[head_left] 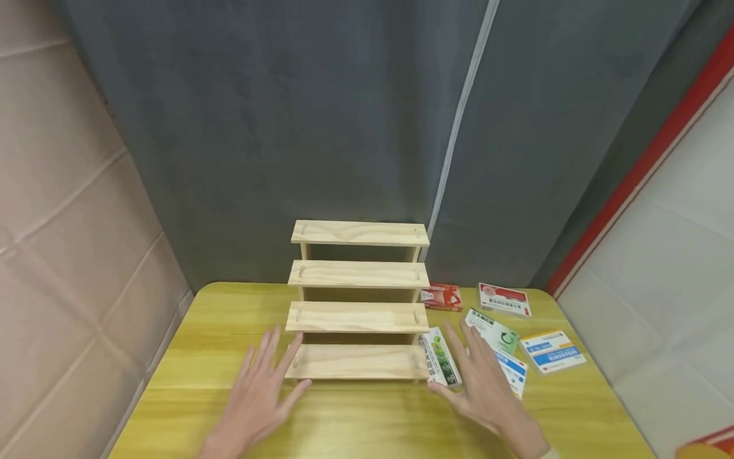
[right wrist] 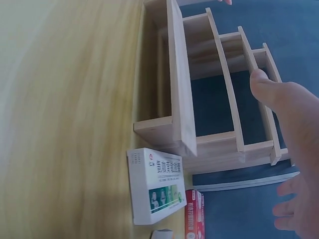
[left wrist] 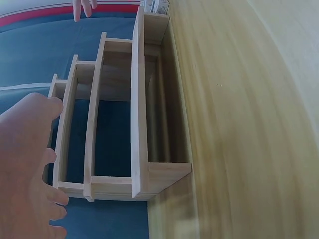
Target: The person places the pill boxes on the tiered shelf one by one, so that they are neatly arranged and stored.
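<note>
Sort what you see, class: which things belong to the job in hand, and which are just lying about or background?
Probably the job, being at or near the spread hands:
- left hand and right hand
- rack
- boxes to the rack's right

Probably not:
- table, only a support
- curtain behind
- orange thing, cut off at the corner

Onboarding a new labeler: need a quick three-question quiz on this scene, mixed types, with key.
1. In the head view, where is the mostly red box relative to the wooden rack? A) left B) right C) on top
2. Fill in: the head view shows the rack with ___ steps.
3. True or false: the left hand grips the mostly red box.

Key: 1. B. 2. Four. 3. False; its fingers are spread and hold nothing.
</note>
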Motion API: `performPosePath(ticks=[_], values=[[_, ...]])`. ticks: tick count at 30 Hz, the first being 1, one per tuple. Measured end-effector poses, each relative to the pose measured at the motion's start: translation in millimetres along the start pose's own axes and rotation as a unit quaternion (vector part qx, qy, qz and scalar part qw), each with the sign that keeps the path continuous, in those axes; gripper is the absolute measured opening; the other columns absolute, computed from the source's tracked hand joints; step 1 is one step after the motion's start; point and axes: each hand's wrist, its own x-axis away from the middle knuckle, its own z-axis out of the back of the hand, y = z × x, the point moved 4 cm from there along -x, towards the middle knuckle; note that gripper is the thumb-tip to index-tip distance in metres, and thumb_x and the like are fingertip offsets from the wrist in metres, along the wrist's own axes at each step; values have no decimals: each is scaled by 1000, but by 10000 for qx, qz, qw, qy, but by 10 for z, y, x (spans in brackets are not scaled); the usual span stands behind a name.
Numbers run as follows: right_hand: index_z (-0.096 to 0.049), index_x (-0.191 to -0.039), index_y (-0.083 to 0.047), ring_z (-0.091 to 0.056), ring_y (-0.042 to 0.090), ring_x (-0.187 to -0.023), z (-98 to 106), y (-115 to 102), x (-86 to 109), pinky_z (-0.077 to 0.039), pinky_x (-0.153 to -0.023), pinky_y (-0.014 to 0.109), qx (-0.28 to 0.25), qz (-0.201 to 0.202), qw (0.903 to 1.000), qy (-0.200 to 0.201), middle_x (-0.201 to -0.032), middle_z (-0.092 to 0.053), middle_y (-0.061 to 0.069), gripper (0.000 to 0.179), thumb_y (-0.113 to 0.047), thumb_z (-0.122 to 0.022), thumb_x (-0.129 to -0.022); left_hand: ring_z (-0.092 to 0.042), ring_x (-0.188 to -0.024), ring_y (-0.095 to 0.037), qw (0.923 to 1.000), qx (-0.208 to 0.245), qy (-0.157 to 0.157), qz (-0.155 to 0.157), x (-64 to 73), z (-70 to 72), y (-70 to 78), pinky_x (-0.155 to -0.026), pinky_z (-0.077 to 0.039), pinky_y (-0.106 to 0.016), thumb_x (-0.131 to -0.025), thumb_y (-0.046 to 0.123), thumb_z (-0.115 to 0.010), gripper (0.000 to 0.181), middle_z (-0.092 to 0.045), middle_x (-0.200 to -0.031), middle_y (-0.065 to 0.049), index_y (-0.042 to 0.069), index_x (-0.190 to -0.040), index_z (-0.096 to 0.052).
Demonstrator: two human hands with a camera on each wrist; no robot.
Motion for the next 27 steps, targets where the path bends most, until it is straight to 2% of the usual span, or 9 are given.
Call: performPosePath(ticks=[5, 10, 12, 18, 23, 27], values=[[-27, -161, -12, -38, 56, -140, -53, 26, 60, -37, -110, 71, -52, -53, 9999, 79, -158, -33, 33, 109, -61, -78, -78, -29, -149, -47, 9998, 127, -47, 146, 40, -41, -7, -125, 16, -30, -96, 51, -61, 78, -23, -165, -25, 21, -161, -30], [-28, -160, -8, -42, 53, -138, -96, 58, 131, -39, -108, 69, -24, 28, 9996, 290, -155, -38, 33, 109, -64, -75, -79, -24, -151, -48, 9978, 394, -330, 411, 64, -154, -75, -129, -2, -55, -97, 51, -60, 80, -20, -165, -26, 24, -163, -23], [-27, -160, -7, -42, 52, -138, -124, 70, 162, -39, -109, 69, -46, 4, 9996, 281, -156, -37, 32, 111, -64, -76, -79, -22, -151, -48, 9964, 531, -419, 515, 79, -195, -96, -127, -9, -60, -98, 50, -59, 79, -19, -166, -26, 23, -163, -23], [-31, -158, -2, -42, 53, -138, -218, 85, 257, -40, -109, 68, -58, -214, 9995, 244, -155, -36, 34, 114, -55, -85, -73, -24, -151, -49, 9933, 789, -489, 690, 124, -308, -158, -129, -7, -56, -100, 48, -58, 76, -21, -165, -26, 15, -161, -27], [-30, -159, -4, -47, 52, -134, -314, 93, 334, -45, -105, 67, -47, -517, 9986, 125, -150, -42, 36, 114, -50, -88, -72, -26, -149, -51, 9907, 918, -600, 804, 162, -407, -215, -120, -24, -68, -102, 46, -56, 75, -23, -164, -28, 8, -160, -28], [-30, -158, -5, -52, 51, -128, -392, 94, 397, -47, -102, 67, -84, -745, 9972, 22, -146, -46, 34, 114, -49, -89, -72, -26, -149, -50, 9879, 1054, -708, 892, 180, -484, -255, -117, -27, -70, -104, 46, -52, 74, -24, -164, -27, 2, -158, -28]])
